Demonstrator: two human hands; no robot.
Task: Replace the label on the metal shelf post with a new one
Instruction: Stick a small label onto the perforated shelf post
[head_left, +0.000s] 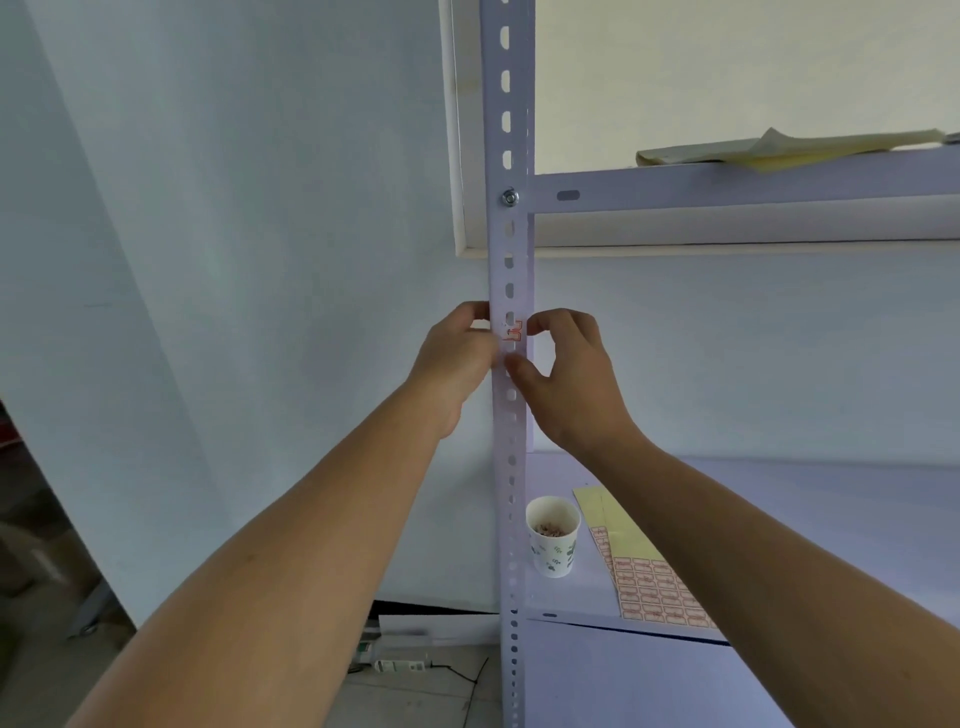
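Observation:
A white perforated metal shelf post (509, 156) runs vertically through the middle of the view. A small white label with red print (513, 332) sits on the post at hand height. My left hand (457, 364) grips the post's left edge beside the label. My right hand (563, 379) has its fingertips and thumb at the label, pinching its right side; part of the label is hidden by the fingers. A sheet of red-printed labels (657, 587) lies on the lower shelf (779, 519).
A paper cup (552, 535) with small scraps inside stands on the lower shelf beside the post. Yellowish backing sheets (779, 148) lie on the upper shelf. A white wall is at the left, and small items lie on the floor (400, 665).

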